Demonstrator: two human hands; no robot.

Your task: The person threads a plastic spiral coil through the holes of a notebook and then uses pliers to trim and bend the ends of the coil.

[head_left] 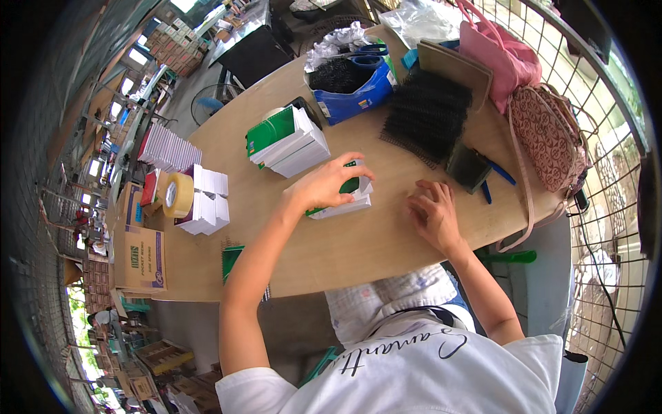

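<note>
Near the middle of the table, my left hand point(323, 185) reaches over a low stack of green-covered notepads point(361, 201), its thumb and fingers bent around it. A green cover shows between thumb and fingers; the palm side is hidden. To the right, my right hand point(436, 215) rests on the tabletop point(386, 238), empty, with loosely bent fingers apart. Just beyond my left hand stands a taller stack of notepads point(298, 150) with a green cover on its side. A green spiral notepad point(232, 261) lies partly under my left forearm.
At left are white pad stacks point(207, 210), a tape roll point(178, 195), more pads point(169, 148) and a cardboard box point(141, 257). A blue box point(353, 96), black wire coils point(427, 114), a dark block point(469, 169), blue-handled pliers point(500, 172) and a patterned bag point(548, 134) occupy the far right.
</note>
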